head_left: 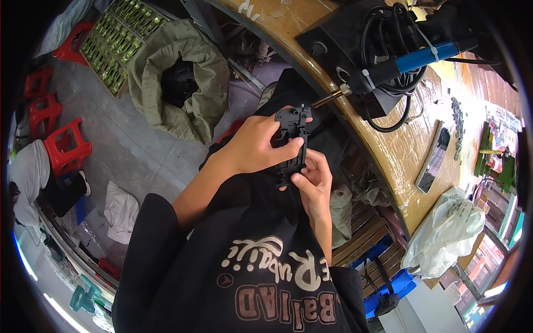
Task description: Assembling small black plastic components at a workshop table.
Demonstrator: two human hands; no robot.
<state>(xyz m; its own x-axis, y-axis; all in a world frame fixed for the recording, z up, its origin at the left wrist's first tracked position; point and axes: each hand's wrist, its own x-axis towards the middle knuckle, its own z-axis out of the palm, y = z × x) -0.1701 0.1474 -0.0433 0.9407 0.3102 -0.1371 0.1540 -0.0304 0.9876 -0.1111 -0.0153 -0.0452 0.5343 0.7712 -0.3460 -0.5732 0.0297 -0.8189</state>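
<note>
A black moulded plastic part (288,165), long and narrow with ribs and small posts, is held upright in front of my chest. My left hand (255,145) is closed on its left side, the thumb lying across its middle. Lower down, my right hand (314,180) grips the bottom right end between thumb and fingers. Just beyond the part's upper end is the metal tip of a soldering iron (411,60) with a blue and black handle, tied at the table's edge. The tip looks very near the part; I cannot tell whether they touch.
A wooden table (383,150) curves along the right, carrying a coiled black cable (383,39), a phone (433,157) and a white plastic bag (444,236). At the left stand an open green sack (145,66) with black parts inside, a crate of green-yellow pieces (119,41) and red stools (68,147).
</note>
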